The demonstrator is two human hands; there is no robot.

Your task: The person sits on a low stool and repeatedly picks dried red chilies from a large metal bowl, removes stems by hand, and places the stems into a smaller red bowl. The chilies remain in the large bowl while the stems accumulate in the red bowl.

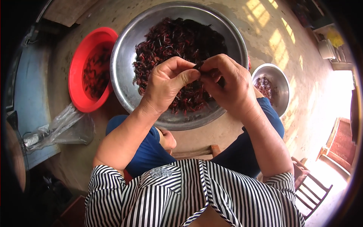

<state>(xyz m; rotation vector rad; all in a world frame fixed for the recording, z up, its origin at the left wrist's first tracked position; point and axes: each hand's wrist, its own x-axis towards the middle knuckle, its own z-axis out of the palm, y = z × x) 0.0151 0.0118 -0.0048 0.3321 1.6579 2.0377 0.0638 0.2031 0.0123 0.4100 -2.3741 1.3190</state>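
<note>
Both hands meet over a large metal basin [122, 65] on the floor in front of me. My left hand [170, 83] pinches one end of a small dark piece [197, 67] between thumb and forefinger. The fingers of my right hand [231, 81] close on its other end and hide part of it. Below them, the basin holds a heap of dark red, leggy animals that look like crayfish [175, 42]. Too little of the pinched piece shows to tell which part it is.
To the left, a red plastic basin [76, 71] holds loose dark pieces. A small metal bowl [280, 93] with reddish scraps stands at the right. Clear plastic bags [76, 130] lie below the red basin. A wooden chair [312, 190] is at the lower right.
</note>
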